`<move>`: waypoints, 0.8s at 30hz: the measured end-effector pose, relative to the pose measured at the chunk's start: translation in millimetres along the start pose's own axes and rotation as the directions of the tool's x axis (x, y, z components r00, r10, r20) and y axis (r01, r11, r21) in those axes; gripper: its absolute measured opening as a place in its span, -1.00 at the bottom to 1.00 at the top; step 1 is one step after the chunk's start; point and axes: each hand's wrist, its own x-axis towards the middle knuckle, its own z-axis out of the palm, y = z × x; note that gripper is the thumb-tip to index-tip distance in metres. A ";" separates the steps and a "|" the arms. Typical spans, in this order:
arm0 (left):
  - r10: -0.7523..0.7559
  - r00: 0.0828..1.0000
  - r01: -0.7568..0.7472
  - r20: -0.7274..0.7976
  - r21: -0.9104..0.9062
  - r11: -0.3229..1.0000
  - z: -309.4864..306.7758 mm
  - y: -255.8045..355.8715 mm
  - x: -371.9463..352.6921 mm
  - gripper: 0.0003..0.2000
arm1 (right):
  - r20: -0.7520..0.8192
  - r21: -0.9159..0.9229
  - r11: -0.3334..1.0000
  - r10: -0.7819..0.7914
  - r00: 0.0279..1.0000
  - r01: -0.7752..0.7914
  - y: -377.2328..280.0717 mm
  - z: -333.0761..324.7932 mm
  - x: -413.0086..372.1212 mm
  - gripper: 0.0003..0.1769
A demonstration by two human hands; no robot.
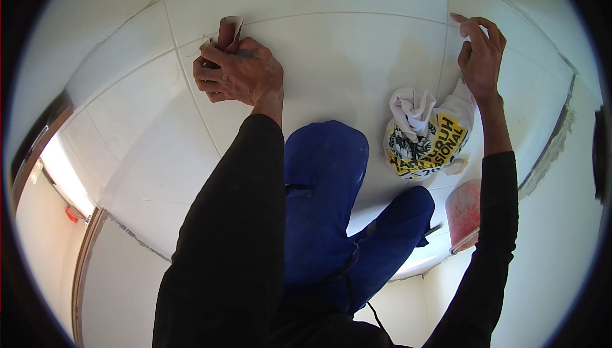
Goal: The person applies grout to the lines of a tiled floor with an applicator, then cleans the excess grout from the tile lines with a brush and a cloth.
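At the upper left, my left hand (242,75) is closed around a rolled reddish-brown sheet (229,34), which looks like sandpaper, against the white tiled floor (306,48). My right hand (481,61) is at the upper right over the tiles, fingers bent and apart, holding nothing. Just below and left of it lies a crumpled white cloth (411,115) with yellow and black printing.
A red bucket (463,211) with whitish stains stands beside my right forearm. My knees in blue trousers (326,169) are at the centre. A wooden door frame (86,265) is at the left, and rough wall edges run along the right.
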 end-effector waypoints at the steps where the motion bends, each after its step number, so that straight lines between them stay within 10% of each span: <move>1: 0.001 1.000 -0.001 -0.001 0.000 1.000 -0.4 0.0 0.3 -0.45 | -0.018 0.027 0.999 0.030 0.999 -0.030 1.0 0.6 -0.7 -0.48; 12: -0.027 0.999 0.026 0.020 0.022 0.999 -4.2 5.0 0.5 -0.46 | -0.090 0.337 0.933 0.162 0.983 -0.123 10.9 18.3 17.0 -0.54; 20: -0.012 1.000 0.012 0.020 0.012 1.000 -3.4 2.2 0.8 -0.45 | 0.020 -0.159 0.978 0.138 0.990 -0.133 7.3 25.2 8.0 0.01; 24: -0.001 1.000 0.001 0.014 0.002 1.000 -2.7 1.5 -0.1 -0.43 | -0.007 -0.244 0.960 0.143 0.990 -0.141 14.7 22.7 0.8 -0.06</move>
